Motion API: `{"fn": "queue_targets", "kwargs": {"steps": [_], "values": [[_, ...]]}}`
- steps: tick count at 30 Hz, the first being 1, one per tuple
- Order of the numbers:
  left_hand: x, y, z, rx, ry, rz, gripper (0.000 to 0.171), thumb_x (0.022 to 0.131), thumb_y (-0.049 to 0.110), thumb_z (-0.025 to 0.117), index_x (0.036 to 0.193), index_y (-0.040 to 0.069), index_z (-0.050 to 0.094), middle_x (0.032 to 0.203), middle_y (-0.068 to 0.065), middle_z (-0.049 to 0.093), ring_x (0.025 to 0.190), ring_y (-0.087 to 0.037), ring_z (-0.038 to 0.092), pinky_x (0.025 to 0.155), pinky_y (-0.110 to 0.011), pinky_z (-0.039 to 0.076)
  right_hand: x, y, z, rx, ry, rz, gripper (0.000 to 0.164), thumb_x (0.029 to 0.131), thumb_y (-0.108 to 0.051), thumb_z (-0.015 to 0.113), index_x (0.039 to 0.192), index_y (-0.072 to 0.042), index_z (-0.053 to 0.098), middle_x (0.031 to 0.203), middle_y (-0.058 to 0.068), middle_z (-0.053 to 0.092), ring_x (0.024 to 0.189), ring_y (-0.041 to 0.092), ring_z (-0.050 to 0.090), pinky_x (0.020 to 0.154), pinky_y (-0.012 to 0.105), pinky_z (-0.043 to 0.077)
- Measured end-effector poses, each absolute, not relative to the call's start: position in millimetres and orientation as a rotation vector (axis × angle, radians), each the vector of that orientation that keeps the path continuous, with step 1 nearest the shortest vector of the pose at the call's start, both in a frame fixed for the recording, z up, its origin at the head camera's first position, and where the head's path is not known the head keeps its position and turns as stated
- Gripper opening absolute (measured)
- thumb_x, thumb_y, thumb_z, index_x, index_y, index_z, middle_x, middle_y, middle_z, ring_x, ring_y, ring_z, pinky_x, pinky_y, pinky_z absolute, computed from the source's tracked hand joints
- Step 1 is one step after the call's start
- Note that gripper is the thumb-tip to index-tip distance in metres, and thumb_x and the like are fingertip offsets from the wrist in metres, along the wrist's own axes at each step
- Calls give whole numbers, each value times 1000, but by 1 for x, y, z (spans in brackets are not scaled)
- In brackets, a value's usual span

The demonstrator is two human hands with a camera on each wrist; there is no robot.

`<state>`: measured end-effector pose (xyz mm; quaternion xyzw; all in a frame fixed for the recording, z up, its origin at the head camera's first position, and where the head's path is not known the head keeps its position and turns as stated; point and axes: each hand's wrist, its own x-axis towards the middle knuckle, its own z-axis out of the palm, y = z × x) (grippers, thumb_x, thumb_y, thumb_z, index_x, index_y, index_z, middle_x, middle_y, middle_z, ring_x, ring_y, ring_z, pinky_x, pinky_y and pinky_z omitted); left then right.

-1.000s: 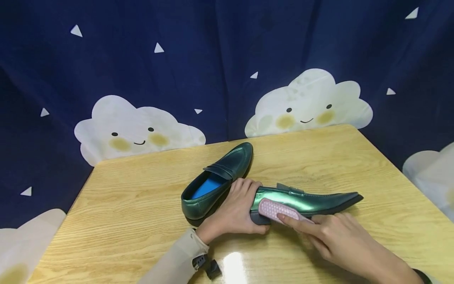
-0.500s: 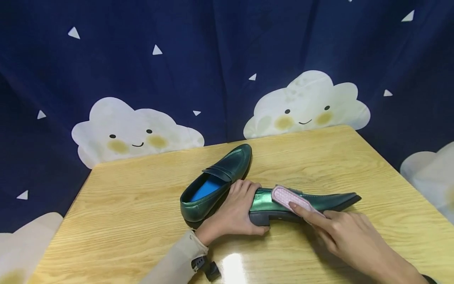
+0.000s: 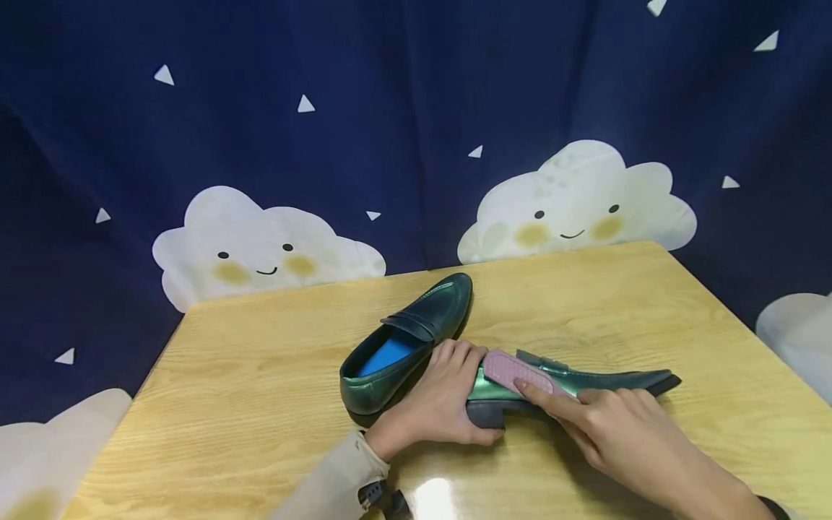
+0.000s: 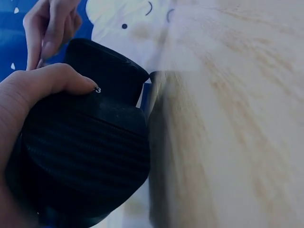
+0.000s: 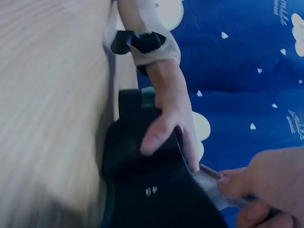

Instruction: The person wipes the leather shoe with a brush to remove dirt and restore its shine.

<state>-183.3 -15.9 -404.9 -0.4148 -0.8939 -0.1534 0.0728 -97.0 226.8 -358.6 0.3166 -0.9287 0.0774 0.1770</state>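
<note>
A dark green loafer (image 3: 620,380) lies tipped on its side, toe to the right and sole toward me. My left hand (image 3: 443,397) grips its heel end, with the thumb pressed against the black sole (image 4: 90,147). In my right hand (image 3: 627,433) is the handle of a pink brush (image 3: 516,371), index finger laid along its bumpy back. The brush's head lies against the shoe's shiny green side, near the heel; in the right wrist view its pale underside (image 5: 209,186) meets the shoe. The matching loafer (image 3: 429,310), blue inside, stands upright just behind my left hand.
The wooden table (image 3: 260,375) extends around both shoes to its far edge. Behind it hangs a dark blue curtain (image 3: 351,130) with smiling clouds and small white triangles. A black strap (image 3: 383,498) is on my left wrist.
The brush has moved from low by the heel, up and right toward the middle of the shoe, then back left to the heel end. The left hand and both loafers keep their places.
</note>
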Motion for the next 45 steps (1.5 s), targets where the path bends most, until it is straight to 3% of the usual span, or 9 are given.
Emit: {"fn": "queue_targets", "kwargs": {"steps": [3, 7, 12, 15, 18, 21, 24, 41, 45], "values": [[-181, -15, -407, -1239, -2691, -481, 96, 59, 59, 80, 132, 9, 44, 119, -2, 45, 109, -18, 38, 102, -38, 31, -91, 229, -359, 1004, -2663, 281, 53, 85, -20, 70, 132, -40, 58, 76, -19, 60, 60, -6, 42, 48, 23, 41], [-180, -16, -407, -1221, -2698, -487, 96, 58, 59, 80, 132, 10, 43, 118, -2, 45, 108, -18, 38, 101, -38, 32, -91, 229, -360, 916, -2650, 248, 60, 78, -17, 75, 130, -41, 59, 63, -24, 41, 54, -7, 30, 44, 19, 29], [-182, -15, -406, -1219, -2688, -487, 95, 58, 58, 80, 131, 10, 43, 117, -2, 46, 107, -18, 38, 100, -37, 32, -93, 227, -362, 1012, -2608, 325, 56, 81, -17, 72, 131, -39, 59, 60, -24, 26, 51, -7, 23, 45, 16, 21], [-182, -14, -406, -1227, -2674, -476, 95, 58, 59, 80, 131, 10, 43, 117, -2, 45, 107, -18, 38, 100, -37, 32, -95, 229, -362, 1000, -2552, 319, 32, 99, -33, 52, 129, -39, 60, 61, -24, 24, 51, -7, 20, 44, 15, 18], [-183, -13, -405, -1234, -2666, -459, 95, 58, 60, 80, 131, 10, 43, 118, -2, 45, 107, -18, 38, 100, -37, 32, -96, 231, -362, 919, -2552, 284, 37, 103, -44, 34, 128, -40, 61, 61, -23, 22, 51, -6, 19, 44, 17, 18], [-183, -12, -406, -1242, -2670, -458, 95, 58, 60, 80, 131, 10, 43, 118, -2, 45, 107, -18, 38, 100, -37, 32, -96, 231, -361, 984, -2578, 322, 32, 97, -33, 55, 128, -39, 61, 61, -24, 23, 51, -7, 21, 44, 16, 19], [-184, -13, -406, -1241, -2681, -464, 96, 59, 60, 80, 132, 10, 43, 118, -2, 45, 107, -18, 37, 101, -37, 31, -96, 231, -360, 1016, -2599, 347, 54, 83, -18, 72, 131, -40, 59, 61, -25, 25, 52, -8, 23, 45, 15, 21], [-183, -14, -406, -1231, -2703, -484, 95, 59, 59, 80, 132, 10, 43, 119, -2, 45, 108, -19, 38, 99, -37, 32, -98, 239, -356, 959, -2644, 308, 59, 77, -13, 76, 128, -38, 61, 61, -23, 22, 51, -6, 21, 44, 16, 21], [-183, -14, -405, -1225, -2704, -503, 95, 59, 58, 80, 131, 10, 44, 119, -2, 45, 107, -19, 38, 99, -36, 32, -96, 240, -355, 1014, -2610, 365, 43, 90, -26, 66, 131, -39, 59, 63, -25, 23, 53, -8, 22, 45, 15, 22]]}}
